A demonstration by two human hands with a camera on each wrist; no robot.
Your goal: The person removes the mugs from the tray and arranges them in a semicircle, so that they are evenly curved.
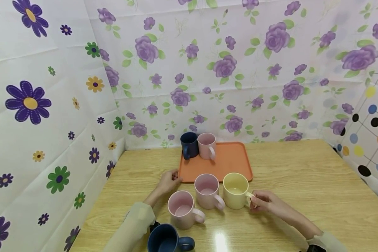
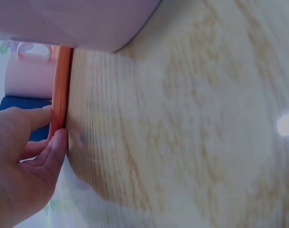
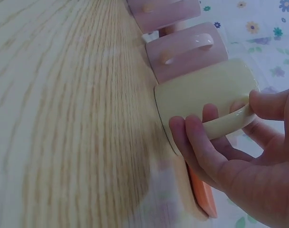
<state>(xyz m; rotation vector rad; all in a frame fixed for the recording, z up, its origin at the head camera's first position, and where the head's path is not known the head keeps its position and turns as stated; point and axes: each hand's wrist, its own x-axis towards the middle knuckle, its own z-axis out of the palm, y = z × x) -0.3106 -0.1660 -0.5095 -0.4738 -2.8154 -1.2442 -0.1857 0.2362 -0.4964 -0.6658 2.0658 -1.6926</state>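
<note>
Two grips are showing: left hand (image 1: 170,181) pinching the orange tray (image 1: 231,162), right hand (image 1: 265,202) holding the yellow mug (image 1: 234,196), just in front of that tray, by its handle (image 3: 227,123). Low lifting is risking a base snag.

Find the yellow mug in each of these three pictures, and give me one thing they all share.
Head: below and right of centre, the yellow mug, handle held by the right hand.
Left wrist: not in it.
Right wrist: right of centre, the yellow mug.
Shared landmark: orange tray, lower right of centre, upper left and lower right respectively.
</note>
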